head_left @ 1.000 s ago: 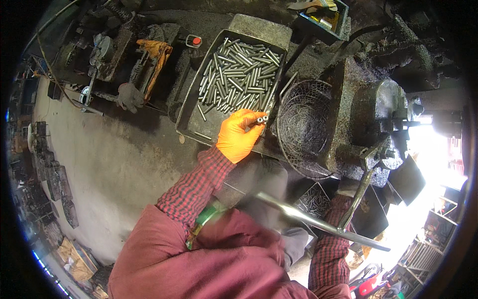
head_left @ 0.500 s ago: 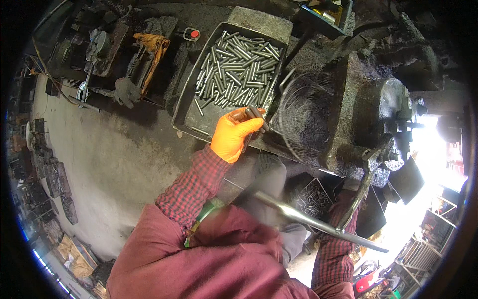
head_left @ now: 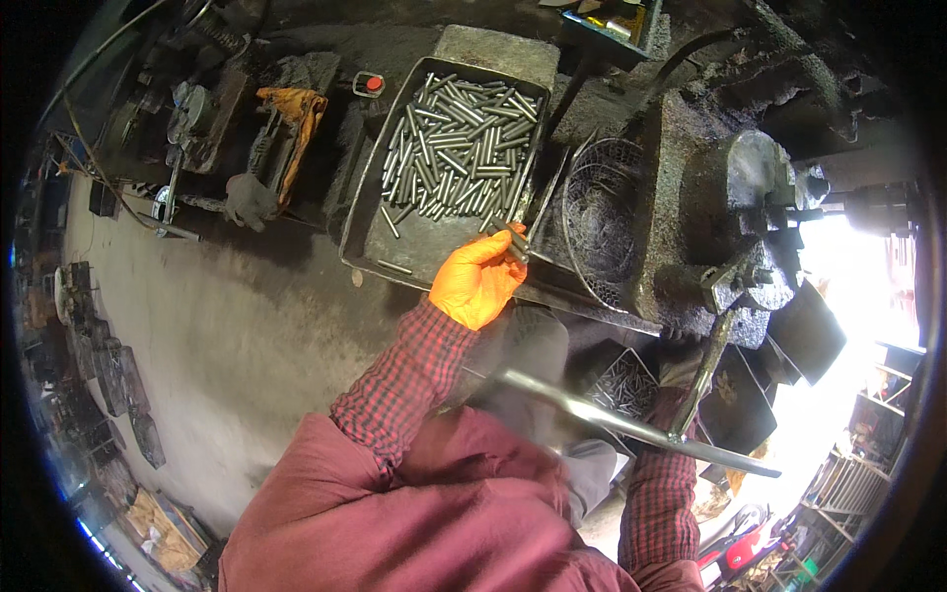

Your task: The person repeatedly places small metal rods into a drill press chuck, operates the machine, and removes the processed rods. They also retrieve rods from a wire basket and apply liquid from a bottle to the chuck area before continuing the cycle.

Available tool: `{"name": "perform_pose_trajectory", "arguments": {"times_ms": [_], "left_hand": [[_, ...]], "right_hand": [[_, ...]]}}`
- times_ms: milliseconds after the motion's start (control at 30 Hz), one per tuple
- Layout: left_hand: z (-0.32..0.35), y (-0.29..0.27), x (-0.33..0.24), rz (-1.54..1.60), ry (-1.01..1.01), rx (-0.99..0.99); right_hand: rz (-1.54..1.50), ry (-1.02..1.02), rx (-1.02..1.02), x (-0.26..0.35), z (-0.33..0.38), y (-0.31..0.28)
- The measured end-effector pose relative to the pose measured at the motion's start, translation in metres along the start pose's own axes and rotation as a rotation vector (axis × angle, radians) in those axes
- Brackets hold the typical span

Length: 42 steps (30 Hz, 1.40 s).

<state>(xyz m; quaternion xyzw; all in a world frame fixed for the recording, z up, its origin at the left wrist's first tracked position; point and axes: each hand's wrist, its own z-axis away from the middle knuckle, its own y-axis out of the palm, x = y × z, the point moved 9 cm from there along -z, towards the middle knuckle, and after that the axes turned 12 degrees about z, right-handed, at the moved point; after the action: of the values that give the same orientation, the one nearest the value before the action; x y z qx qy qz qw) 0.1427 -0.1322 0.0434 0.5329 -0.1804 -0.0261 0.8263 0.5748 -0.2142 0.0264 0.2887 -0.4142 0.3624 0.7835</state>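
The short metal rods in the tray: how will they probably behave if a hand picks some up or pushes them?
The rods look like stiff bare metal cylinders, so they probably roll easily. Loosely piled in the tray, pushed ones would likely slide and scatter. The gloved left hand pinches a few, suggesting each is light.

An orange cloth lies draped over dark machine parts near the far left of the workbench. Just right of it sits a small box with a red button. A grey glove rests below the cloth. Stacked wire baskets stand on the concrete floor at left. A blue bin sits at the far edge.
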Motion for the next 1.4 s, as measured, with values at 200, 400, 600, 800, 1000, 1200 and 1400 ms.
{"name": "perform_pose_trajectory", "arguments": {"times_ms": [200, 400, 600, 800, 1000, 1200, 1400], "left_hand": [[0.001, 0.001, 0.000, -0.064, 0.016, -0.031], [0.003, 0.009, -0.002, -0.445, 0.172, 0.010], [-0.010, 0.011, 0.065, -0.779, 0.102, -0.019], [-0.049, 0.057, 0.066, -1.189, 0.349, 0.020], [-0.064, 0.051, 0.018, -1.828, 0.611, -0.163], [-0.094, 0.029, 0.007, -1.946, 0.524, -0.238], [-0.114, -0.004, -0.013, -2.119, 0.399, -0.353]], "right_hand": [[-0.023, 0.021, -0.001, -0.007, 0.003, 0.002], [-0.085, 0.053, 0.016, -0.024, 0.006, 0.005], [-0.122, 0.178, 0.151, -0.046, 0.025, 0.027], [0.363, -0.007, 0.061, -0.041, 0.052, 0.008], [0.674, -0.024, 0.208, -0.038, 0.039, 0.048], [2.305, -0.573, 0.717, -0.057, 0.023, 0.150], [2.335, -0.659, 0.434, -0.050, -0.014, 0.144]]}}
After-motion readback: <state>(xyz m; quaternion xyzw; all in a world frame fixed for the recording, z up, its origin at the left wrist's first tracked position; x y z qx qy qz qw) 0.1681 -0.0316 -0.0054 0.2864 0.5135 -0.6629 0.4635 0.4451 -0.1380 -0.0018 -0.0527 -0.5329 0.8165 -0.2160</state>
